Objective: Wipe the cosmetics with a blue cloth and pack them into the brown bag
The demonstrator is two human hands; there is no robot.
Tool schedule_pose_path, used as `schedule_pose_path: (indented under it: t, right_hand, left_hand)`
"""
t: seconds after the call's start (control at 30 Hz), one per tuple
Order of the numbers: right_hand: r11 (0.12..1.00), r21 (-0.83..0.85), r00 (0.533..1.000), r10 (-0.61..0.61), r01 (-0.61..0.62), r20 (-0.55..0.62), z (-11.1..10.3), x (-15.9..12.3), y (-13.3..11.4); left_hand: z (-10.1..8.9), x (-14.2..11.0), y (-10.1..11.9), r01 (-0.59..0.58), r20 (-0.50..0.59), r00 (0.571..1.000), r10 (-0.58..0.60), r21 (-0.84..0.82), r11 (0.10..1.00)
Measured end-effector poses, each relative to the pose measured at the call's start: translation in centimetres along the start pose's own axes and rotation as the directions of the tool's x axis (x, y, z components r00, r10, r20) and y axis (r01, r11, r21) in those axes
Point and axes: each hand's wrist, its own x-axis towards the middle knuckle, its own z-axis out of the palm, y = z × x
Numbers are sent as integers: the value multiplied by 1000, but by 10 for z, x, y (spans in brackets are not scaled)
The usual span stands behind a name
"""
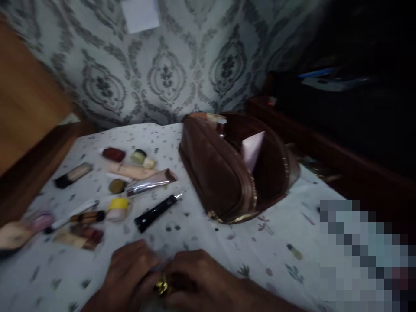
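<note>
Flanking a shiny gold-coloured item (161, 284), left hand (130, 266) and right hand (199, 279) sit close together, both curled, degree of closure and any hold not determinable; black tube (156, 214) lies just beyond the grip, open brown bag (214, 167) farther, to its right, patterned backdrop (167, 78) behind everything.

Smooth leather-look bag (211, 164), glossy black tube (156, 214), cloth sheet (269, 247)

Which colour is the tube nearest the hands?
The tube is black, with a silvery tip; head view.
</note>
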Motion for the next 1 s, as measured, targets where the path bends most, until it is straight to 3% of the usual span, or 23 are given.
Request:
schedule_pose_path:
  t: [0.17,0.37,0.47,0.63,0.73,0.87,1.0]
  right_hand:
    - [998,20,998,-59,59,-10,3,5,-4]
    - [996,66,996,-61,65,-60,12,9,1]
    - [999,8,993,-48,49,-110,11,13,-3]
    - [977,-208,981,-86,49,-173,5,27,-12]
    - [913,-396,946,-208,96,-249,4,40,-9]
    - [771,-620,882,-386,149,-269,8,51,5]
    - [664,-734,832,-483,145,-273,12,52,17]
  left_hand:
    - [-10,31,19,-106,-38,994,103,-115,988]
    - [-6,28,17,-79,-60,996,69,-169,983]
    - [-2,24,12,-26,-83,996,14,-140,990]
    - [0,22,0,181,-35,982,-184,-77,980]
    - [-2,22,-8,231,-52,972,-231,-5,973]
    - [-7,24,-17,181,-91,982,-168,158,971]
    - [-14,26,-24,151,-77,988,-133,349,925]
